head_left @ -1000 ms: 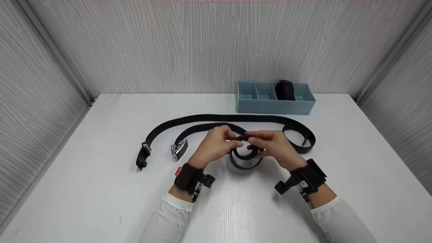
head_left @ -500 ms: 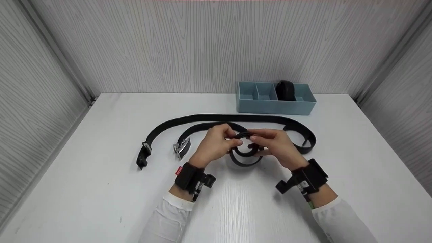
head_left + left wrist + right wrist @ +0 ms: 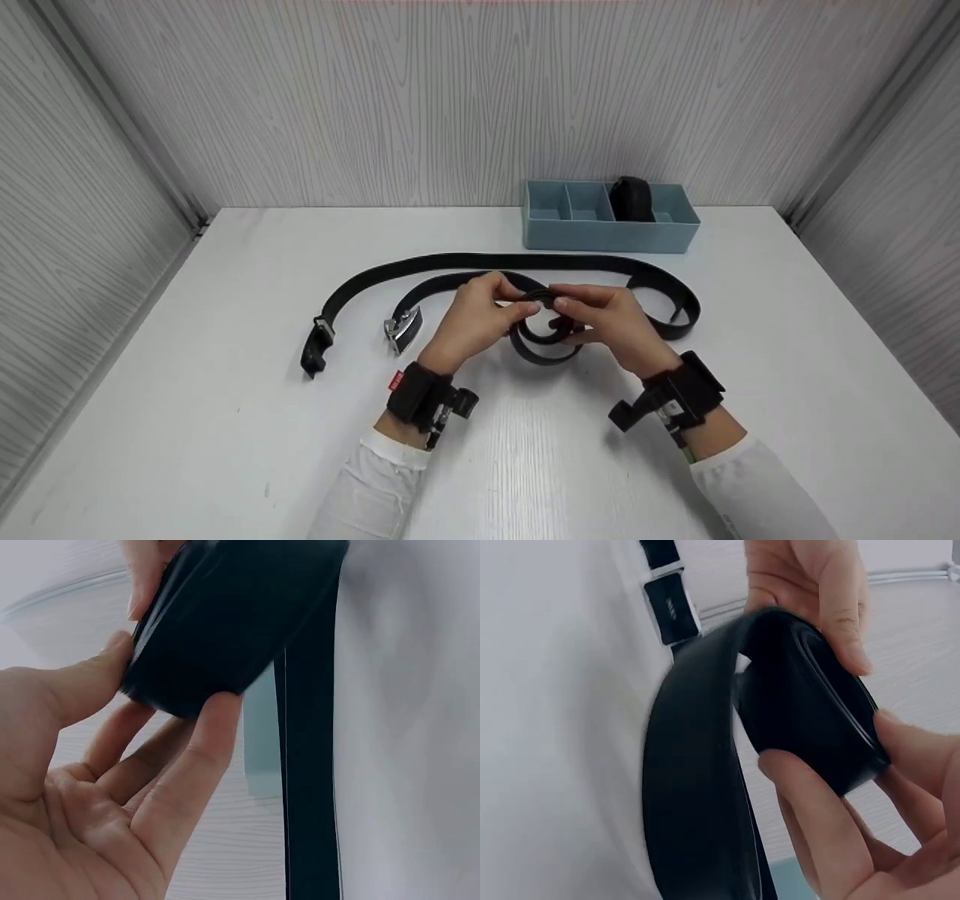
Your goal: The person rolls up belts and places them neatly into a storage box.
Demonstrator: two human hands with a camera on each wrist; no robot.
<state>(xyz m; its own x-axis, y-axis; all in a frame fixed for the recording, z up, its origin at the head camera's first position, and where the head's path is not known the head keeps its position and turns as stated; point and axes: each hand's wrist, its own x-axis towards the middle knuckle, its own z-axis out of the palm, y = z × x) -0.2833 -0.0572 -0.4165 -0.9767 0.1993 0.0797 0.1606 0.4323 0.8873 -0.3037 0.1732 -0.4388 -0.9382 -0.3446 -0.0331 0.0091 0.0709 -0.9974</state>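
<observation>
Both hands hold a partly rolled black belt coil (image 3: 541,339) just above the middle of the white table (image 3: 225,420). My left hand (image 3: 521,309) pinches the coil's left side between thumb and fingers (image 3: 187,787). On the right side, my right hand (image 3: 564,315) grips it with thumb and fingers (image 3: 817,840). The coil (image 3: 810,712) stands on edge. This belt's free length runs left to a silver buckle (image 3: 403,328) lying on the table.
A second black belt (image 3: 525,262) lies in a long arc behind the hands, its black buckle (image 3: 313,352) at the left and a loop (image 3: 675,304) at the right. A blue divided tray (image 3: 611,229) at the back right holds a rolled black belt (image 3: 631,199). Grey walls enclose three sides.
The coil has grown tighter and smaller between the hands. The silver buckle has slid slightly right, toward the hands. The other belt has not moved.
</observation>
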